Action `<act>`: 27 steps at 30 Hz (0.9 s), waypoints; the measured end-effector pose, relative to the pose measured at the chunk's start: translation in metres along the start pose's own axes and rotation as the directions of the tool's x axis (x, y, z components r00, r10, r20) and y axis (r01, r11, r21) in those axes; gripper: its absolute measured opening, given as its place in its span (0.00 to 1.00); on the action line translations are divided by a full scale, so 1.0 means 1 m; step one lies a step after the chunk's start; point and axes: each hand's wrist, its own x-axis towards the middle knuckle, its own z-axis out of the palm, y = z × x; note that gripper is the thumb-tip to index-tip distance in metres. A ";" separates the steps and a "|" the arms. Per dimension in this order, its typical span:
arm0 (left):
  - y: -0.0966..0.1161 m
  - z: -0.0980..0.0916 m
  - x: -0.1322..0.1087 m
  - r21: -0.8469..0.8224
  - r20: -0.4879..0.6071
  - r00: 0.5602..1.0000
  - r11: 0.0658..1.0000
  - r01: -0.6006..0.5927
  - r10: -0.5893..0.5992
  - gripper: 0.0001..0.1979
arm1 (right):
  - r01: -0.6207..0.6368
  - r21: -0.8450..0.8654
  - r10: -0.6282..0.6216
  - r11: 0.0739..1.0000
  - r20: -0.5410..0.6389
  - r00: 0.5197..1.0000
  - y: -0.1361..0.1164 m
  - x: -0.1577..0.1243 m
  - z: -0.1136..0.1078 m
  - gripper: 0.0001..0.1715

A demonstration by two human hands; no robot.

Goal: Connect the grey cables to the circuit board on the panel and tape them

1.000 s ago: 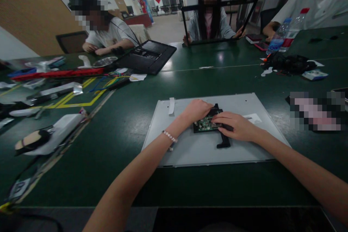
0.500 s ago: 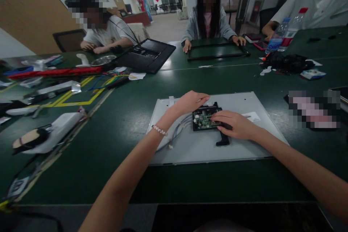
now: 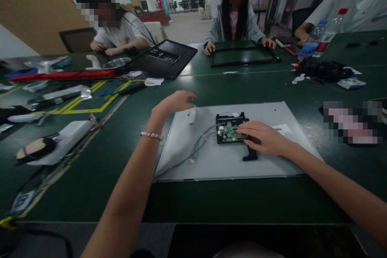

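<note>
Green table (image 3: 242,201) fronts a lit office (image 3: 181,26), left hand (image 3: 177,101) open, right hand (image 3: 262,136) touching circuit board (image 3: 227,133) (grip unclear).

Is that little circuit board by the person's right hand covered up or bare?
Bare at its left: the circuit board shows green there, with small parts; the right hand hides its right side.

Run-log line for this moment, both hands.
left hand: open, near white strip | right hand: on circuit board | cables: on panel
</note>
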 end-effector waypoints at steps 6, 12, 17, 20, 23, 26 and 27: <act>-0.016 0.021 0.007 0.040 0.041 0.998 0.998 -0.054 0.052 0.24 | -0.012 -0.016 0.012 1.000 0.016 1.000 -0.001 0.000 0.000 0.23; -0.015 0.014 0.010 0.018 0.005 0.998 0.998 -0.058 0.058 0.15 | -0.016 -0.025 0.016 1.000 0.009 1.000 0.001 -0.001 0.002 0.24; 0.008 -0.027 -0.009 -0.049 -0.041 0.998 0.998 -0.043 0.041 0.14 | -0.007 -0.035 0.007 0.999 -0.008 1.000 0.001 -0.002 0.002 0.22; 0.025 -0.051 -0.025 -0.158 -0.082 0.997 0.987 -0.024 0.011 0.14 | -0.006 -0.032 0.004 0.999 -0.039 0.999 0.000 -0.001 0.002 0.23; 0.036 -0.056 -0.039 -0.303 -0.023 0.999 0.953 -0.029 0.024 0.13 | -0.002 -0.034 0.000 0.999 -0.074 0.997 0.000 0.001 0.003 0.21; 0.040 -0.035 -0.049 -0.449 0.098 0.991 0.892 -0.041 0.095 0.13 | -0.009 -0.039 0.004 0.999 -0.112 0.994 0.001 0.003 0.005 0.21; 0.040 -0.025 -0.053 -0.490 0.129 0.985 0.871 -0.038 0.116 0.12 | -0.009 -0.039 0.005 0.999 -0.123 0.992 0.001 0.003 0.006 0.21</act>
